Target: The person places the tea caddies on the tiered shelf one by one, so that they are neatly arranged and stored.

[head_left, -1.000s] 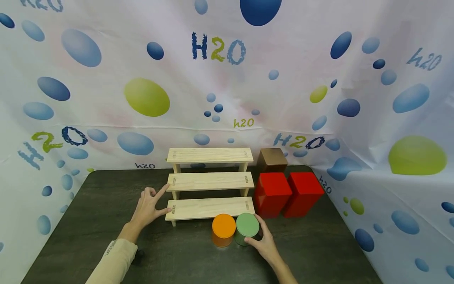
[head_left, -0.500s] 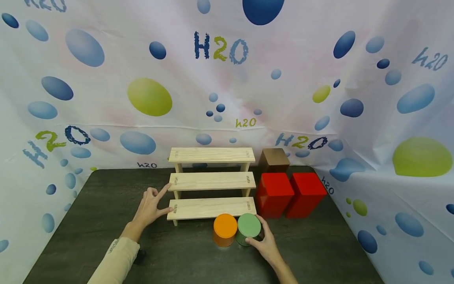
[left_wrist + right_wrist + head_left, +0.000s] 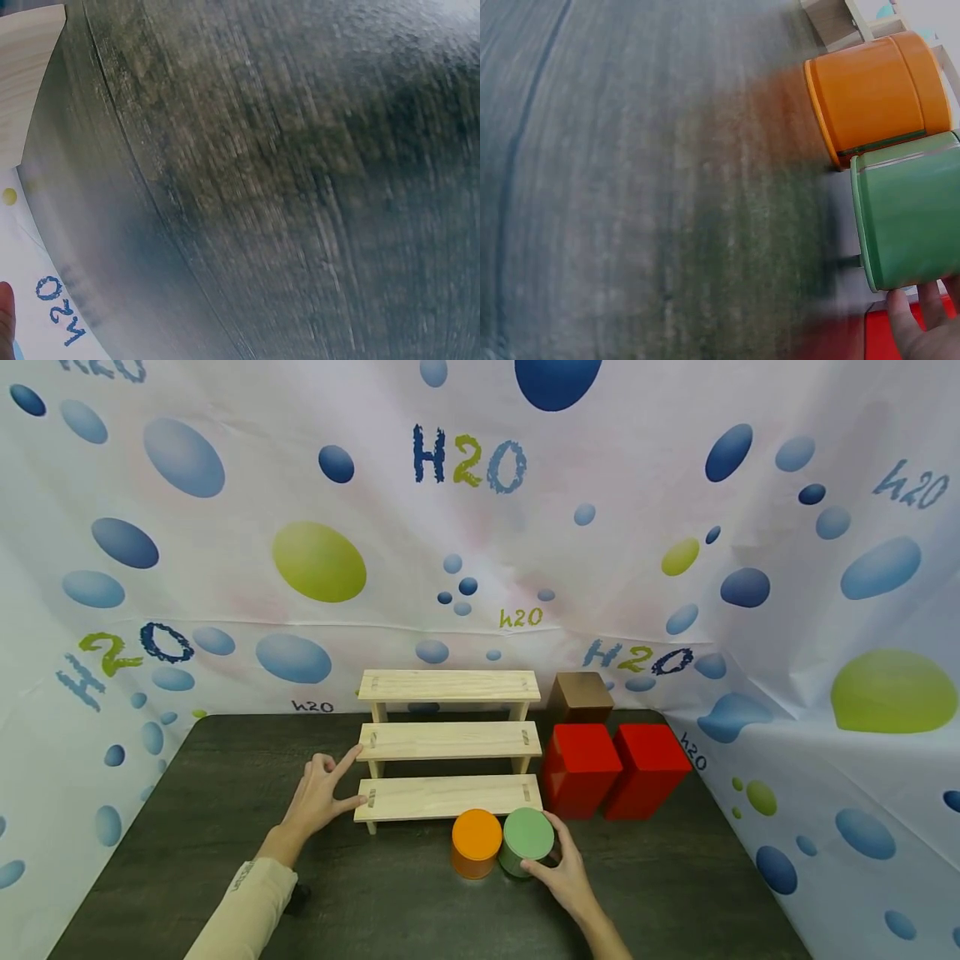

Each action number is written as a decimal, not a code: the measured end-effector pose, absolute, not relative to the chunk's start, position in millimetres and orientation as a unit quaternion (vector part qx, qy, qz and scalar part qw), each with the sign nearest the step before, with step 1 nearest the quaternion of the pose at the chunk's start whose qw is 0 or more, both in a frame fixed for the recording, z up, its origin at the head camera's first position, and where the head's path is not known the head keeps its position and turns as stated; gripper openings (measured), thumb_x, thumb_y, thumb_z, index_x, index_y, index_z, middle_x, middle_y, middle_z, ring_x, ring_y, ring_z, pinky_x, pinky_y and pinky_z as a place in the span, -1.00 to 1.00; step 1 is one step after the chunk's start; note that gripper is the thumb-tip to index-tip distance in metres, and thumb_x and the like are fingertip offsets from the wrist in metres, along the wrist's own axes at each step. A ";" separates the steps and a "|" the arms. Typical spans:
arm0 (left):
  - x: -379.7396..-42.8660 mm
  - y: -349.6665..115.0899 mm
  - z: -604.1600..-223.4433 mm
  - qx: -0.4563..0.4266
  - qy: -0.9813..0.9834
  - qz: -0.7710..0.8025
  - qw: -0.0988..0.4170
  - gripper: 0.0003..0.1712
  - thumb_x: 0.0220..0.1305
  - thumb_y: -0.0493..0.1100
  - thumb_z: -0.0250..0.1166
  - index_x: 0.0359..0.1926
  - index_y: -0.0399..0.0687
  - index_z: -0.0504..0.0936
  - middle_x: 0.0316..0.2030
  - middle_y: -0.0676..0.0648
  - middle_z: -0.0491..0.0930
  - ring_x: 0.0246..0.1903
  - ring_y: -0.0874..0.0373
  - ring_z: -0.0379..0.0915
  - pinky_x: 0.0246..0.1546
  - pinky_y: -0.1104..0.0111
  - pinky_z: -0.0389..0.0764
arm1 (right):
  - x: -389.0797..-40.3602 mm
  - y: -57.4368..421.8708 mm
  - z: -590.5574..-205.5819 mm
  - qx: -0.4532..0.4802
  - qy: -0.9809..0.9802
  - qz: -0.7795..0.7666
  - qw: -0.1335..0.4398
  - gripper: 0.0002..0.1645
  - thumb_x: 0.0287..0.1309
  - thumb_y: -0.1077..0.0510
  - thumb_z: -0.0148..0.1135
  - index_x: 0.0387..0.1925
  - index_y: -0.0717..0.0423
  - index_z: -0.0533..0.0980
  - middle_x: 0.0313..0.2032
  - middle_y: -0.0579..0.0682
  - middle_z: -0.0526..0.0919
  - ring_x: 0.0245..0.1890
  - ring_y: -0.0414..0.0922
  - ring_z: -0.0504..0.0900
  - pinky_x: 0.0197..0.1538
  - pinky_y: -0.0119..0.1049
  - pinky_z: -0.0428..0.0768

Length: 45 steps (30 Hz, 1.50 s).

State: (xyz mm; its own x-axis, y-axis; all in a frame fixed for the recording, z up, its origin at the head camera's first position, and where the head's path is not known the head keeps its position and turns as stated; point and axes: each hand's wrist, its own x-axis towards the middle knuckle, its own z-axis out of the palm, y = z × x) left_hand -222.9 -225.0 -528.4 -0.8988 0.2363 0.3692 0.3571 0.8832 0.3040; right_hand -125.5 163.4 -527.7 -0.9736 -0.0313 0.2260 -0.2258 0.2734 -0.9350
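A light wooden shelf (image 3: 450,741) with three stepped tiers stands towards the back of the dark table. My left hand (image 3: 313,802) is at its left side, thumb at the lowest tier's end and index finger at the middle tier's end. In front of the lowest tier stand an orange canister (image 3: 476,845) and a green canister (image 3: 527,843), side by side and upright. My right hand (image 3: 564,872) holds the green canister from the right, thumb in front and fingers behind. The right wrist view shows fingertips (image 3: 904,319) at the green canister (image 3: 911,214).
Two red boxes (image 3: 581,768) stand just right of the shelf, with a brown box (image 3: 581,697) behind them. A white printed sheet (image 3: 405,527) hangs behind and to the right of the table (image 3: 405,910).
The whole head view has shifted slightly to the right. Both hands, the canisters and the shelf keep their places relative to each other.
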 end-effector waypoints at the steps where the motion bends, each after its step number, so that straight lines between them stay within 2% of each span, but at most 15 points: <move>1: -222.9 -225.0 -528.3 -0.154 -0.957 -0.186 0.162 0.10 -0.20 0.03 0.50 0.37 0.27 0.09 -0.35 -0.11 0.07 -0.43 0.05 -0.02 -0.48 0.31 0.08 | -126.1 163.8 -528.7 0.082 -0.792 0.599 0.084 -0.12 -0.20 0.41 0.40 0.19 0.46 0.18 0.08 0.37 0.34 -0.07 -0.39 0.37 -0.08 -0.29 0.48; 8: -223.3 -224.3 -525.9 -0.147 -0.959 -0.192 0.147 0.07 -0.18 0.04 0.48 0.37 0.20 0.12 -0.33 -0.12 0.07 -0.41 0.02 -0.01 -0.47 0.29 0.10 | -131.8 168.4 -538.9 0.091 -0.784 0.608 0.087 -0.08 -0.19 0.36 0.42 0.23 0.35 0.16 0.12 0.33 0.30 -0.07 -0.39 0.39 -0.11 -0.31 0.51; 13: -223.9 -224.8 -524.9 -0.149 -0.958 -0.193 0.151 0.08 -0.19 0.02 0.49 0.37 0.21 0.11 -0.34 -0.12 0.08 -0.41 0.02 0.01 -0.46 0.29 0.10 | -132.9 169.1 -534.4 0.092 -0.779 0.613 0.092 -0.09 -0.19 0.34 0.42 0.22 0.37 0.18 0.10 0.33 0.33 -0.10 -0.34 0.42 -0.13 -0.33 0.52; 20: -224.5 -226.5 -525.1 -0.155 -0.956 -0.185 0.165 0.13 -0.22 0.01 0.50 0.38 0.29 0.06 -0.35 -0.10 0.08 -0.42 0.03 0.01 -0.49 0.31 0.10 | -134.9 169.1 -527.8 0.072 -0.787 0.607 0.090 -0.10 -0.21 0.34 0.44 0.21 0.32 0.21 0.11 0.25 0.35 -0.07 -0.36 0.39 -0.06 -0.32 0.48; 29: -223.4 -225.4 -523.6 -0.147 -0.959 -0.191 0.150 0.07 -0.18 0.02 0.48 0.36 0.20 0.12 -0.34 -0.12 0.09 -0.41 0.02 0.02 -0.47 0.29 0.12 | -135.9 168.0 -522.5 0.059 -0.792 0.602 0.084 -0.09 -0.20 0.31 0.44 0.23 0.26 0.21 0.14 0.22 0.33 -0.04 -0.32 0.38 0.00 -0.38 0.42; 33: -223.0 -225.3 -524.4 -0.148 -0.958 -0.193 0.151 0.06 -0.19 0.03 0.49 0.36 0.17 0.14 -0.34 -0.11 0.09 -0.42 0.02 0.01 -0.48 0.29 0.12 | -135.0 165.9 -521.0 0.063 -0.787 0.607 0.090 -0.09 -0.20 0.33 0.44 0.23 0.28 0.21 0.12 0.22 0.35 -0.05 -0.33 0.39 -0.01 -0.37 0.43; 39: -222.7 -226.1 -526.1 -0.153 -0.957 -0.194 0.153 0.09 -0.18 0.04 0.48 0.38 0.25 0.08 -0.35 -0.11 0.08 -0.42 0.03 0.01 -0.48 0.30 0.11 | -134.2 160.8 -520.4 0.093 -0.780 0.609 0.108 -0.10 -0.21 0.37 0.43 0.21 0.34 0.20 0.10 0.25 0.36 -0.07 -0.34 0.40 -0.06 -0.36 0.45; 45: -222.0 -224.5 -526.0 -0.149 -0.958 -0.196 0.145 0.06 -0.17 0.03 0.48 0.37 0.18 0.12 -0.34 -0.11 0.08 -0.42 0.02 0.00 -0.47 0.29 0.11 | -126.5 150.2 -497.0 0.080 -0.782 0.611 0.087 -0.13 -0.22 0.44 0.39 0.19 0.41 0.20 0.08 0.30 0.35 -0.10 -0.37 0.40 -0.04 -0.29 0.46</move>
